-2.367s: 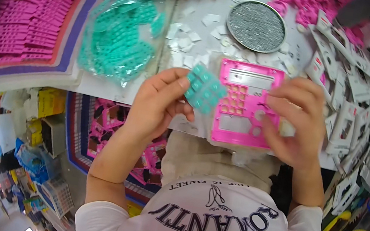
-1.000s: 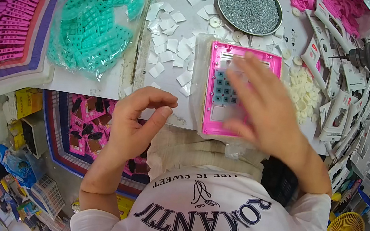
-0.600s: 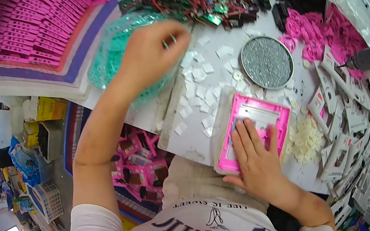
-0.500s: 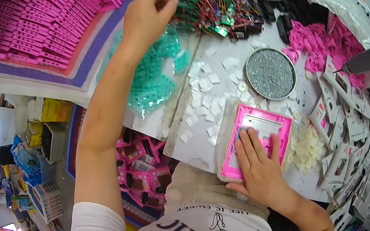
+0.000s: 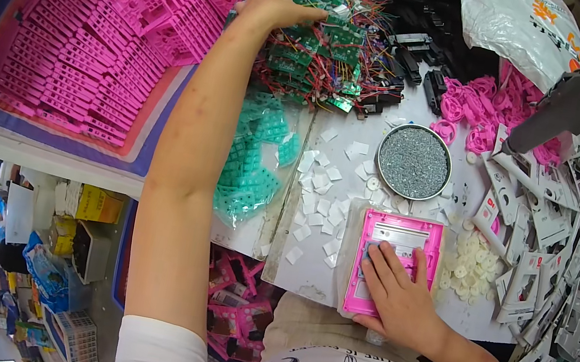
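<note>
My left hand point(image 5: 278, 8) reaches over a heap of green circuit boards point(image 5: 341, 46) tangled with thin coloured wires. Its thumb is stretched across the boards, apart from the other fingers, which are partly hidden. My right hand point(image 5: 399, 289) lies with fingers outstretched over a pink plastic casing point(image 5: 356, 297), its thumb by the near edge. Inside this shallow casing are a silver strip point(image 5: 400, 236) and a greyish part under my fingertips. The casing rests on a pale, translucent block or pad point(image 5: 348, 257).
Pink casings point(image 5: 89, 45) stand in rows at far left. A bag of teal pieces point(image 5: 254, 163), white squares point(image 5: 317, 178), a tin of small metal pieces point(image 5: 414, 160), cream discs point(image 5: 475, 264) and white frames point(image 5: 535, 286) surround the casing. A dark power screwdriver point(image 5: 562, 113) hangs at right.
My left hand has moved farther out over the circuit boards, its thumb now spread across them. My right hand stays on the pink casing. The whole view has shifted, placing the table lower.
</note>
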Action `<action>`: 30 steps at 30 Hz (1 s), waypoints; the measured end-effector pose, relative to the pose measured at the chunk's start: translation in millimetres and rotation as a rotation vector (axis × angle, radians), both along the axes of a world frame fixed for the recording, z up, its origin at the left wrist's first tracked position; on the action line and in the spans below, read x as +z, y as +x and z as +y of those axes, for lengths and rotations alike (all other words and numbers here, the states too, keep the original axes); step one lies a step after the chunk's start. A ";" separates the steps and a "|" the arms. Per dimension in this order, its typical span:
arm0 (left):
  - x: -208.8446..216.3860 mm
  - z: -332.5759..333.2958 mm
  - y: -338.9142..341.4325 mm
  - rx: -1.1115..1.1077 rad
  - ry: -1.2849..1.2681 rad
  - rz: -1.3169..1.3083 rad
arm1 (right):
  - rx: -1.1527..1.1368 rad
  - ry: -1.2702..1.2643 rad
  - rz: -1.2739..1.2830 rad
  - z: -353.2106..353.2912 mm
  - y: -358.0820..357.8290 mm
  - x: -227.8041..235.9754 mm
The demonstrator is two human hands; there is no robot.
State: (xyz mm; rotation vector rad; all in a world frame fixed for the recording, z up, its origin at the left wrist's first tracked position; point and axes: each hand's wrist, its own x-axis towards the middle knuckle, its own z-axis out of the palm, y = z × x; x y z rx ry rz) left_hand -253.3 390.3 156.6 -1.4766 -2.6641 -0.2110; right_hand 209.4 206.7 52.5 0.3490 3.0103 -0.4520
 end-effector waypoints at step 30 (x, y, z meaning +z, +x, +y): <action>-11.6 -179.6 234.7 -0.761 0.718 -0.288 | -0.391 -1.644 1.160 37.6 -44.4 38.0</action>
